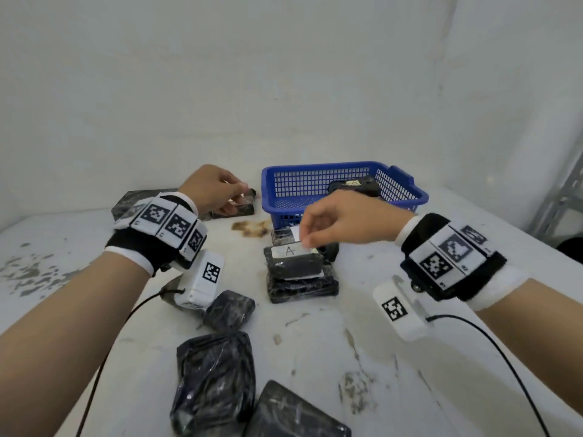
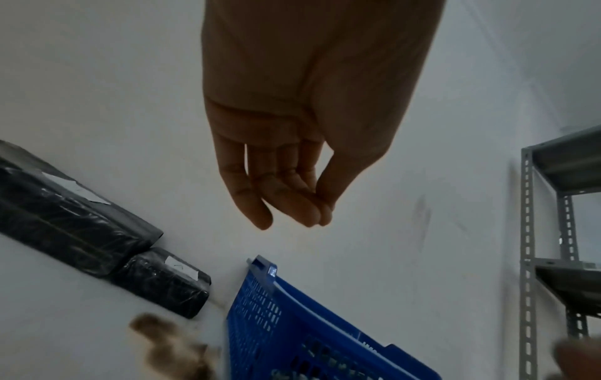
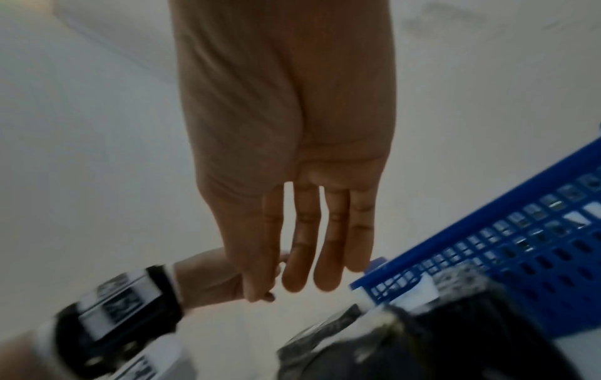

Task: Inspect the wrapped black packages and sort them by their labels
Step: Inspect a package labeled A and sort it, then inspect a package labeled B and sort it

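A stack of wrapped black packages point(image 1: 295, 272) stands mid-table; its top one bears a white label point(image 1: 288, 250) marked A. My right hand point(image 1: 304, 241) hovers just over that label's far edge with fingers straight point(image 3: 292, 282), holding nothing. My left hand point(image 1: 238, 190) hangs over a small labelled package point(image 1: 244, 207) at the back left, beside a larger flat one point(image 1: 126, 200). Its fingers point(image 2: 309, 216) are loosely bunched and empty, above both packages point(image 2: 162, 282). A blue basket point(image 1: 315, 167) holds one package point(image 1: 355, 186) labelled A. Three unlabelled-side packages point(image 1: 214, 383) lie near me.
The white table meets a white wall just behind the basket point(image 2: 292, 321). A brown stain point(image 1: 252, 228) marks the table between the stack and the back packages. Grey metal shelving point(image 1: 564, 197) stands at the right edge. Cables run from both wrist cameras along my forearms.
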Available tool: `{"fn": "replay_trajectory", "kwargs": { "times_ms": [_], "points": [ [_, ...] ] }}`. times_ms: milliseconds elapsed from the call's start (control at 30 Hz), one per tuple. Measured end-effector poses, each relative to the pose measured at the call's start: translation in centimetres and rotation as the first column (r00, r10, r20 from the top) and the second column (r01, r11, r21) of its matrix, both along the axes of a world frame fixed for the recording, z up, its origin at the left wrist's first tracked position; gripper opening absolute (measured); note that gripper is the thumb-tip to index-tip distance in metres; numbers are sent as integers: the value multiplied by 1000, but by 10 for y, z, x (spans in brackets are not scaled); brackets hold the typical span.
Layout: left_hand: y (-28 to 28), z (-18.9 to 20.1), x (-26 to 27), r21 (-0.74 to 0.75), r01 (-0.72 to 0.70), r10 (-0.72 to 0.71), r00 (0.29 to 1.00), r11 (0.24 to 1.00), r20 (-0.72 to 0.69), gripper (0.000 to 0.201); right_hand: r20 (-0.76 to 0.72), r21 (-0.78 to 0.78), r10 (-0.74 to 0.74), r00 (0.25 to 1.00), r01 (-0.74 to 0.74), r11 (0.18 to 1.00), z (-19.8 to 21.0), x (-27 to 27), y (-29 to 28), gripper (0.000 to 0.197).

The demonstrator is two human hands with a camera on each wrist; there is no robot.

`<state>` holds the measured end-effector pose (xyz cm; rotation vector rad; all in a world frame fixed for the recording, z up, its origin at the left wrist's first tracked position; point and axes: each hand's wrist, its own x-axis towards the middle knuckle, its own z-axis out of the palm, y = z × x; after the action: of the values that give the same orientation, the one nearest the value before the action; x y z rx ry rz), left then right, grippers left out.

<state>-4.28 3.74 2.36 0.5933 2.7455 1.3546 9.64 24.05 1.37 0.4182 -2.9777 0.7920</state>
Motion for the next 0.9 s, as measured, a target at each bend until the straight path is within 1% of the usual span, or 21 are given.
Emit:
{"fn": "replay_trajectory", "kwargs": {
  "times_ms": [67, 133, 233, 300, 400, 500, 567, 767, 833, 900],
  "points": [
    [-9, -1, 8, -16, 5, -5, 1000, 1000, 3, 16, 56, 9, 115, 992, -115, 993, -3, 21, -19, 5],
    [-19, -4, 16, -15, 21, -21, 999, 1000, 26, 18, 124, -7, 207, 970, -208, 978, -7, 40, -38, 13],
    [-34, -11, 30, -43, 17, -16, 1000, 999, 25, 14, 274, -57, 318, 908, -315, 947, -10, 65, -64, 29],
    [-44, -15, 39, -43, 7, -6, 1000, 999, 17, 13, 374, -25, 353, 858, -371, 928, -10, 78, -79, 34],
    [-56, -19, 50, -44, -16, 17, 1000, 999, 21, 10, 413, 76, 370, 832, -436, 897, -18, 93, -99, 34],
    [-66, -23, 59, -39, -26, 28, 999, 999, 45, 10, 421, 153, 332, 844, -427, 891, -31, 98, -110, 39],
    [-69, -26, 63, -38, -23, 25, 998, 999, 57, 10, 422, 172, 314, 851, -415, 893, -33, 98, -113, 44],
    [-67, -33, 69, -45, -4, 7, 997, 999, 81, 10, 413, 122, 318, 854, -398, 909, -26, 93, -100, 43],
    [-63, -34, 68, -13, 6, -5, 998, 1000, 67, 9, 388, 90, 308, 869, -368, 925, -15, 86, -92, 43],
    [-58, -33, 67, 57, 13, -15, 999, 998, 29, 10, 339, 63, 291, 895, -330, 942, 1, 76, -80, 43]
  ]
}}
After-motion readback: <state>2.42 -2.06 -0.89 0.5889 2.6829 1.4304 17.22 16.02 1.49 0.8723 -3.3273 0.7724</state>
